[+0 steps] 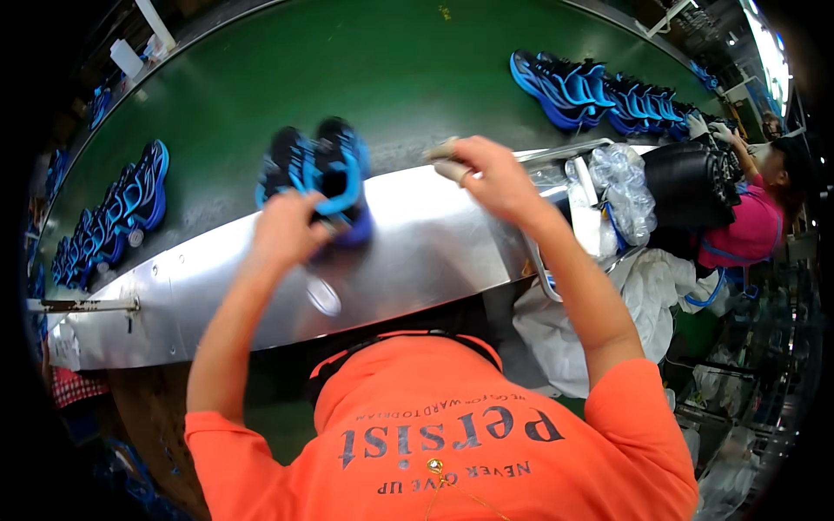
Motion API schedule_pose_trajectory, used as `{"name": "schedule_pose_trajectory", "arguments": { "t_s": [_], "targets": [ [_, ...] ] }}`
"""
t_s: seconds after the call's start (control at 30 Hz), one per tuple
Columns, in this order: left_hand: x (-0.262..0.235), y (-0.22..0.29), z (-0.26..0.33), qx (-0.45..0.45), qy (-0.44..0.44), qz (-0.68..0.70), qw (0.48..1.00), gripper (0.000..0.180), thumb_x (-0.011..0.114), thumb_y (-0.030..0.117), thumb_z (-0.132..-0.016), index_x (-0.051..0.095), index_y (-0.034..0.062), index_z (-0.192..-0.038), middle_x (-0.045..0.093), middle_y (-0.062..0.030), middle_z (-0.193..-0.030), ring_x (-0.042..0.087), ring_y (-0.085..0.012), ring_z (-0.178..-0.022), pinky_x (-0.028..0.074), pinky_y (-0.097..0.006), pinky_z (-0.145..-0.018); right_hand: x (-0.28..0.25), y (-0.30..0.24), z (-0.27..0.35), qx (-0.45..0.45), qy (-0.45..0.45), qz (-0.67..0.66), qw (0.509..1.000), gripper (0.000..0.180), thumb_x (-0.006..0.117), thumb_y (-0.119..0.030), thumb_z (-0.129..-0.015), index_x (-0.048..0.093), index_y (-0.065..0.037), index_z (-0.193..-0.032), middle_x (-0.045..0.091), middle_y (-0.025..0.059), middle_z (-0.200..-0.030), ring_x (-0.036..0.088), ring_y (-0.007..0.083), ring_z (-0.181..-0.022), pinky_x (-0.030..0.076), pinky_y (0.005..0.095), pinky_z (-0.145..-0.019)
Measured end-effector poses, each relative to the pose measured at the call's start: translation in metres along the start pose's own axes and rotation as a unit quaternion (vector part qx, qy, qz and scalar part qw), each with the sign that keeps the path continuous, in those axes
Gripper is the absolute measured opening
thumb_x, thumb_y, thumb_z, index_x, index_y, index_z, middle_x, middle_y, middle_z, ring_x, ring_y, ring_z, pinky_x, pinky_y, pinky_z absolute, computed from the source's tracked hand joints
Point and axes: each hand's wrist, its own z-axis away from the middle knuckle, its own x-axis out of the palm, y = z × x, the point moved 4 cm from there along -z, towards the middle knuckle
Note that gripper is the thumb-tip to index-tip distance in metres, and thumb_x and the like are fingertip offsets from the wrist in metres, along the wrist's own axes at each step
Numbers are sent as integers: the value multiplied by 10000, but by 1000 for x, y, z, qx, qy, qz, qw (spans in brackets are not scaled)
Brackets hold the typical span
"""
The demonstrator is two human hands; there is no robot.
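At far left a row of blue-and-black shoes (113,217) stands packed along the green surface (373,78), with a white container (126,57) on the far side beyond it and a scuffed pale bar (87,305) jutting over the metal ledge (426,252). Now the left hand (291,227), and it's busy: fingers closed narrow around the near end of a pair of shoes (339,156), black with bright blue trim, side by side, toes pointing away. The pair sits over the line where green meets metal, too blurred to tell whether the soles touch. Just below, a pale oval (323,296) shows on the ledge. Across the gap comes the right hand (491,174), well apart from the pair, beige covers on its fingertips, fingers slightly parted, nothing visible between them. Beyond it, a second shoe row (599,91) runs along the green; nearer, crumpled clear plastic (624,195) sits beside a black bundle (695,182), white sheeting (638,304) draped below. And out at far right, a co-worker in pink (743,226) reaches pale-gloved hands (708,128) toward that row's end.
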Motion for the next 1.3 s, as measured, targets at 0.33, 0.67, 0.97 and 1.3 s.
{"name": "schedule_pose_trajectory", "arguments": {
  "t_s": [0.33, 0.67, 0.97, 1.3],
  "targets": [
    [59, 10, 3, 64, 133, 71, 986, 498, 617, 48, -699, 622, 40, -1197, 490, -305, -1325, 468, -455, -1236, 385, -516, -1056, -188, 238, -39, 149, 127, 391, 899, 683, 833, -562, -620, 663, -306, -1231, 484, 326, -1347, 496, 462, -1237, 427, 487, -1027],
    [127, 48, 50, -1, 119, 6, 993, 599, 640, 324, -863, 489, 158, -1418, 284, -301, -1515, 285, -457, -1401, 264, -546, -1090, -215, 362, -47, 368, -22, 451, 812, 680, 907, -449, -523, 728, -217, -1136, 546, 157, -1379, 555, 360, -1209, 398, 530, -1033],
    [128, 47, 41, -14, 113, 53, 992, 621, 640, 351, -883, 450, 165, -1444, 290, -253, -1524, 290, -412, -1413, 258, -512, -1107, -111, 218, -116, 254, -43, 136, 957, 497, 800, -413, -743, 699, 22, -961, 614, 32, -755, 542, 145, -668, 438, 316, -588],
    [36, 60, 42, -101, 312, 226, 917, 800, 749, 256, -752, 405, 126, -1462, 417, -182, -1453, 399, -377, -1267, 347, -441, -1077, 45, -66, 17, -98, -281, 171, 939, 461, 807, -474, -696, 730, -153, -1018, 583, 184, -967, 639, 368, -824, 532, 443, -721]
  ]
}}
